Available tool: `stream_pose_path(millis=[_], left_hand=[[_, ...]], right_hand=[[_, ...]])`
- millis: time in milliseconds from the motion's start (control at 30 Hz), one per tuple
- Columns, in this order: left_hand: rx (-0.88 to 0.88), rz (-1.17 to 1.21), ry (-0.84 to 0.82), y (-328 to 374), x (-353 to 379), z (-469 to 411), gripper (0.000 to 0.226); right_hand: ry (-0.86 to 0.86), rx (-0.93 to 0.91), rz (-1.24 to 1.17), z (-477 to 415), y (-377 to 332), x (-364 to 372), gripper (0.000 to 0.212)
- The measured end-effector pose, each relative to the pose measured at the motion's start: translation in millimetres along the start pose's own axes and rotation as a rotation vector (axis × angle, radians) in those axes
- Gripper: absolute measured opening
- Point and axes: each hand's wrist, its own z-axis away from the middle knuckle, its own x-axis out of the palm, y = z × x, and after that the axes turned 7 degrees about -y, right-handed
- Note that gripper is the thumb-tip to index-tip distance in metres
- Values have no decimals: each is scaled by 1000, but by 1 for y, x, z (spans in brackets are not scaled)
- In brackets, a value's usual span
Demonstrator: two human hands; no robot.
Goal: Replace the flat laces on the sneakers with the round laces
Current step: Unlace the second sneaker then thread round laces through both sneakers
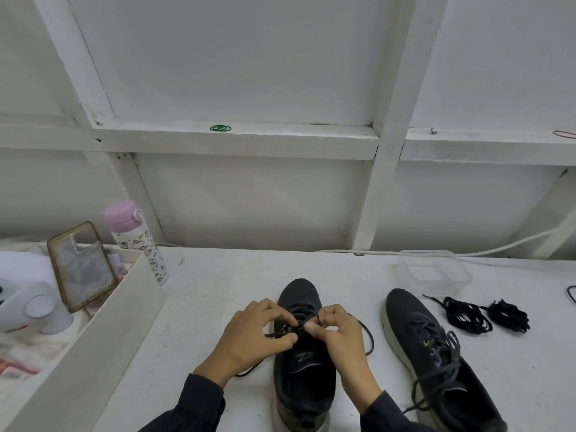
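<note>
Pinching the lace (371,336) with curled fingers of left hand (252,336) and right hand (341,335), above the sneaker (304,381) tongue, on the table (202,294).

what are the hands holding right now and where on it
The left hand and right hand each pinch the dark lace in their fingers, where it crosses above the tongue of the middle sneaker.

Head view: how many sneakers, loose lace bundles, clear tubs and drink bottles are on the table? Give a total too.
Sneakers: 2
Loose lace bundles: 2
Clear tub: 1
Drink bottle: 1
Total: 6
</note>
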Motion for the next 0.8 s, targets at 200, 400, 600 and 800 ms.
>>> stream_pose_path(millis=[200, 400, 600, 800], left_hand=[[8, -13, 33, 6, 5, -2, 15], [62, 177, 136, 10, 20, -8, 17], [39, 431, 251, 7, 35, -6, 11], [69, 486, 193, 9, 34, -5, 24]], right_hand=[[-15, 136, -688, 8, 3, 5, 18], [-68, 53, -503, 15, -3, 0, 9], [-64, -71, -221, 15, -6, -3, 12], [-85, -136, -109, 12, -11, 1, 14]])
